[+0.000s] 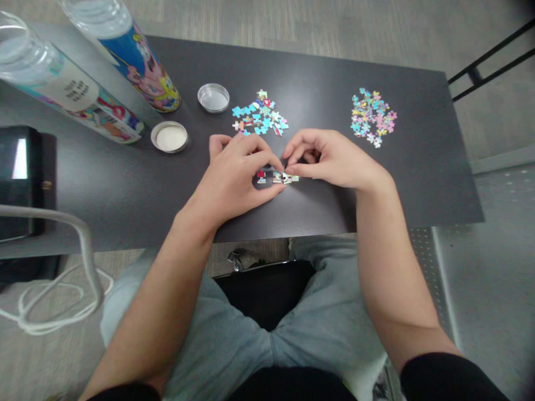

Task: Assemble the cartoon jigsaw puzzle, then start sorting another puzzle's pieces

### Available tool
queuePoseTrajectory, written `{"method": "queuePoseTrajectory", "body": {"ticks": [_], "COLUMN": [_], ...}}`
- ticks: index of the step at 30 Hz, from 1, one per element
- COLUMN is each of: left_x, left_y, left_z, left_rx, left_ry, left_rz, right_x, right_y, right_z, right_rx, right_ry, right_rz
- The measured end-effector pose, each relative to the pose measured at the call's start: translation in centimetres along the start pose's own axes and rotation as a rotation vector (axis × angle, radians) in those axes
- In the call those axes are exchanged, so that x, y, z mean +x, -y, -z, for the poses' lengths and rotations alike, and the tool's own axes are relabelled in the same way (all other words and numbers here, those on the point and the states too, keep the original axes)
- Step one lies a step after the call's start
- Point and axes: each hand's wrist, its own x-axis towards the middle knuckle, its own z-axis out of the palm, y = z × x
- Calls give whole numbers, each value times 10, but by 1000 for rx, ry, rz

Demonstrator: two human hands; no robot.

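My left hand (236,178) rests on the dark table, thumb and forefinger curled round a small jigsaw puzzle piece (276,177). Close against it, my right hand (334,157) pinches another puzzle piece (286,178) with thumb and fingertips. The two pieces touch or nearly touch; my fingers partly cover the join. A red and white piece (261,176) lies under the arch of my left hand, and a pale piece (295,179) shows below my right thumb. Just beyond my hands spreads a loose pile of mostly blue pieces (264,116).
A second pile of pastel pieces (371,116) lies at the right. Two round metal lids (213,97) (169,137) sit left of centre. Two clear cylinders with cartoon prints (144,67) (83,94) stand at the left, near a black device (20,178) and a pale cable (86,239).
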Motion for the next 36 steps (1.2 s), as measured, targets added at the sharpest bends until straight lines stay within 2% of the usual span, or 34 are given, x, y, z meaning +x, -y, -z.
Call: {"method": "queuePoseTrajectory", "body": {"ticks": [8, 13, 17, 26, 36], "left_x": [3, 4, 4, 6, 4], "left_y": [-9, -10, -11, -14, -12], "left_z": [-5, -5, -6, -9, -7], "left_rx": [32, 44, 50, 48, 35], "left_ry": [-27, -30, -37, -22, -34], "left_rz": [18, 40, 31, 36, 89], "right_x": [-2, -12, -15, -13, -9], "right_y": [0, 2, -3, -6, -11], "right_z": [1, 14, 20, 19, 12], "right_rx": [-9, -179, -269, -335, -345], "right_ry": [-36, -100, -70, -43, -87], "right_rz": [13, 30, 57, 50, 121]}}
